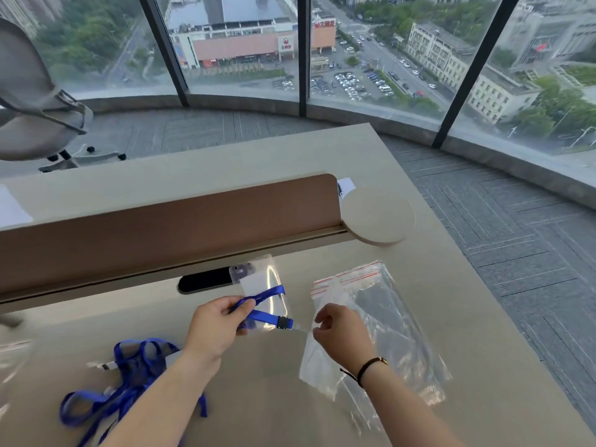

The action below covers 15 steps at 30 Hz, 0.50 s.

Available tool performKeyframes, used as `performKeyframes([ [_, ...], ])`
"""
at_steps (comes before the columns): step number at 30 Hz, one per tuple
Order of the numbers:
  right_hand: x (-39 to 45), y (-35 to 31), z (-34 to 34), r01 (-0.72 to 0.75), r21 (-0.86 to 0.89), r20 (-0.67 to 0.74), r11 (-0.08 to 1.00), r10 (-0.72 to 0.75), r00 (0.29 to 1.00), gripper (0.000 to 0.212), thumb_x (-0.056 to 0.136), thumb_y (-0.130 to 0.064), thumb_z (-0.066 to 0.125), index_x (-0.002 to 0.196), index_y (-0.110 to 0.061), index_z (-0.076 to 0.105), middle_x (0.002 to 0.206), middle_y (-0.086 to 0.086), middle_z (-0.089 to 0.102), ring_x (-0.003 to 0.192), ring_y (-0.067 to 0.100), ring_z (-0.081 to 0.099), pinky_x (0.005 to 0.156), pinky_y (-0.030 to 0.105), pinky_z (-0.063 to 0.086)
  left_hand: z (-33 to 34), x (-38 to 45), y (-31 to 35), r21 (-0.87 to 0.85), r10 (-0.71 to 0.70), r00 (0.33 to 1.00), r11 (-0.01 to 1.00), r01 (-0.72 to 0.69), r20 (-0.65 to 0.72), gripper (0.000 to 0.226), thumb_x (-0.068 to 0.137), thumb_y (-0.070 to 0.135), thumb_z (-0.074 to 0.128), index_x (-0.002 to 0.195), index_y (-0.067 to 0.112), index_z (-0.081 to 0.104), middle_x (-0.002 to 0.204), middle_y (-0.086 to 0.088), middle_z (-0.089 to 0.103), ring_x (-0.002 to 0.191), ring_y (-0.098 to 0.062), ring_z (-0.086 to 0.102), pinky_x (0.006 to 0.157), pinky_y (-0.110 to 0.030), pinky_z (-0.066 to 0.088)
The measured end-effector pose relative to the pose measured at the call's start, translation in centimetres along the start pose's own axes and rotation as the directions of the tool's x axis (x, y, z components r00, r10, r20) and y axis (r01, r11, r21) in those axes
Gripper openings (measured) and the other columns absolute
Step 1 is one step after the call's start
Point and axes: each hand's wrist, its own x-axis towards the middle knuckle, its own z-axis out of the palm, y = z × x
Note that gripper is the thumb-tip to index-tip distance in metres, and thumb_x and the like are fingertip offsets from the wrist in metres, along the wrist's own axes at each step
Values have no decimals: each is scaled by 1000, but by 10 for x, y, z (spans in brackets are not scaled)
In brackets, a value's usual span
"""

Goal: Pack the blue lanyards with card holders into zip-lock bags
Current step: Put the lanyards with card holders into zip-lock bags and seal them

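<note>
My left hand (219,327) grips a folded blue lanyard (266,306) with its clear card holder (258,279) above the beige desk (258,398). The lanyard's black clip points right, toward my right hand. My right hand (342,333) pinches the mouth of a clear zip-lock bag (317,369) that hangs down to the desk. A pile of zip-lock bags (380,304) with red seal strips lies just right of that hand. A tangle of several more blue lanyards (129,385) lies at the lower left, under my left forearm.
A brown divider panel (161,217) runs across the desk behind the hands, with a black slot (203,280) below it. A round beige disc (379,216) sits at the divider's right end. More clear plastic (13,359) shows at the left edge. A grey office chair (35,101) stands far left.
</note>
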Motion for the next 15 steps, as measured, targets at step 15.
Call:
performKeyframes([
  [15,-117,-120,70,73,116,51,991,-79,996,49,78,-7,65,124,-21,59,70,-7,54,61,6,51,57,7,44,-108,-89,-7,-372,-72,991,928,26,-111,6,96,12,62,97,9,68,86,-16,75,84,-29,73,77,-40,61],
])
